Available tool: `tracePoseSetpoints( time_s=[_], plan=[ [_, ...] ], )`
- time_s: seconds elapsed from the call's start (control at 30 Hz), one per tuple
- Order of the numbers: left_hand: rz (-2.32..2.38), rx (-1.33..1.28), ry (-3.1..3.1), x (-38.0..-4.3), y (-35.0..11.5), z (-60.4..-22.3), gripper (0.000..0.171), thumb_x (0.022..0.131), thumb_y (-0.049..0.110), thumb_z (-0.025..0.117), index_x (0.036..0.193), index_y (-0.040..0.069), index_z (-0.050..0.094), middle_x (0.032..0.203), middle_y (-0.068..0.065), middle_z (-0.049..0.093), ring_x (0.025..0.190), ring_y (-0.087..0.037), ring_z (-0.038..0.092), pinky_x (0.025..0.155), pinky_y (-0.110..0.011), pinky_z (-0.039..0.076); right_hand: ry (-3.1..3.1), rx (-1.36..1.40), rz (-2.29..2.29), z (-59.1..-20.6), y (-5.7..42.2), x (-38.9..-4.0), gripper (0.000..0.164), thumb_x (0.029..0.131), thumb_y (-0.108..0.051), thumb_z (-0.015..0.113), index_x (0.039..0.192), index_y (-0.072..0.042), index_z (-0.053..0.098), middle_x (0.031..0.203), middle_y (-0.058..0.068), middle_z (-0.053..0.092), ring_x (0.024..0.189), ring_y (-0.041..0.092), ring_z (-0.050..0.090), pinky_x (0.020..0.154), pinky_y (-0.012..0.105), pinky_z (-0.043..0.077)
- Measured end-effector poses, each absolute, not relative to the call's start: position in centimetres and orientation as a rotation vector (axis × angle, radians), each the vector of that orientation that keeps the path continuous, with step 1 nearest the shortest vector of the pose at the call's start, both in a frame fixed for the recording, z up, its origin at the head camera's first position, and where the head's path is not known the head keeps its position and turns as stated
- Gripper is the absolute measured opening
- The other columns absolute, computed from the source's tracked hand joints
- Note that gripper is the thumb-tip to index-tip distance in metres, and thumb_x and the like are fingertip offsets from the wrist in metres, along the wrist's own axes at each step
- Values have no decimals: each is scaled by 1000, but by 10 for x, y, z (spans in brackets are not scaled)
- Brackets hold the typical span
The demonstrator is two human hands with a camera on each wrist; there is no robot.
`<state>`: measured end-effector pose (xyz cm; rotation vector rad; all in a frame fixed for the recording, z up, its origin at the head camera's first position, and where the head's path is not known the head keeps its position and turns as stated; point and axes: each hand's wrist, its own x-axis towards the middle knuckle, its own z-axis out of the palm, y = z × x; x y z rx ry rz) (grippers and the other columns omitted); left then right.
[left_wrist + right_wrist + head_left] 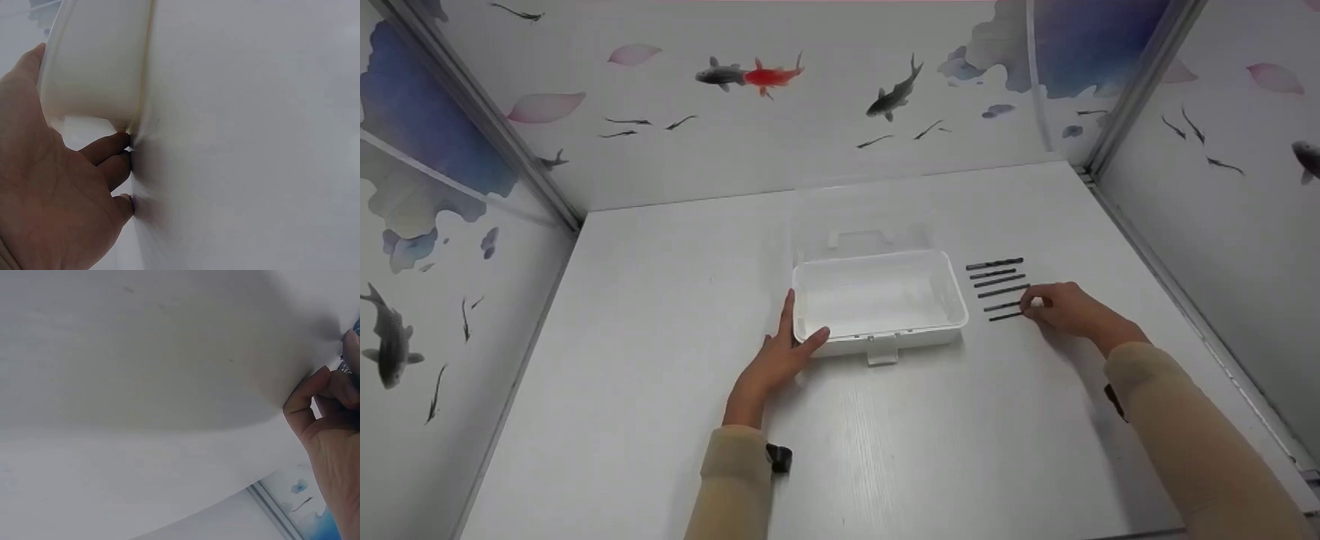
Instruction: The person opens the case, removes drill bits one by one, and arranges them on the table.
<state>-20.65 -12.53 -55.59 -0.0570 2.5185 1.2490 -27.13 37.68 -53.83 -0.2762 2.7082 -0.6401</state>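
An open white plastic box (877, 296) stands mid-table, its bare inside facing up and its clear lid (855, 217) folded back behind it. My left hand (780, 356) grips the near left corner, thumb over the front rim and forefinger along the left wall. Its other fingertips touch the table in the left wrist view. Right of the box lie several dark drill bits (994, 264) in a rough column. With curled thumb and forefinger, my right hand (1065, 307) pinches the right end of the nearest drill bit (1005, 317); the exact contact is hidden.
The box's front latch (883, 351) hangs down toward me. White panels printed with fish and petals (765, 90) enclose the white table (660, 300) at the back and both sides. Metal edging (1192, 322) runs along the right side.
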Motion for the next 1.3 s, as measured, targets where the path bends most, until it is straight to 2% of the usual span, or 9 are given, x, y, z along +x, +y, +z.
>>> tracePoseSetpoints(
  time_s=[0.43,0.7,1.07,1.3],
  plan=[
    [1241,-50,2520,-206,-127,-558,108,93,83,54,168,45,-15,180,-16,10,161,-60,3,125,-79,16,2726,-263,-639,-540,379,-269,18,108,-18,63,124,-14,70,96,11,57,88,25,52,69,34,44],
    [1250,-10,2531,-208,-128,-560,108,95,81,53,170,41,-14,180,-16,9,160,-63,5,127,-77,14,2735,-255,-670,-542,381,-269,17,105,-15,67,121,-12,71,88,8,54,79,21,49,65,33,42],
    [1239,-26,2533,-208,-128,-558,109,93,84,53,170,42,-13,180,-17,11,161,-61,5,125,-78,17,2738,-260,-665,-540,381,-268,18,106,-15,65,123,-11,68,90,10,54,80,22,51,65,34,43],
    [1231,-38,2541,-207,-126,-557,108,95,80,55,170,41,-13,179,-18,13,161,-61,6,126,-77,17,2733,-266,-687,-541,382,-267,17,106,-16,65,122,-12,67,90,10,53,79,22,51,65,34,43]
  ],
)
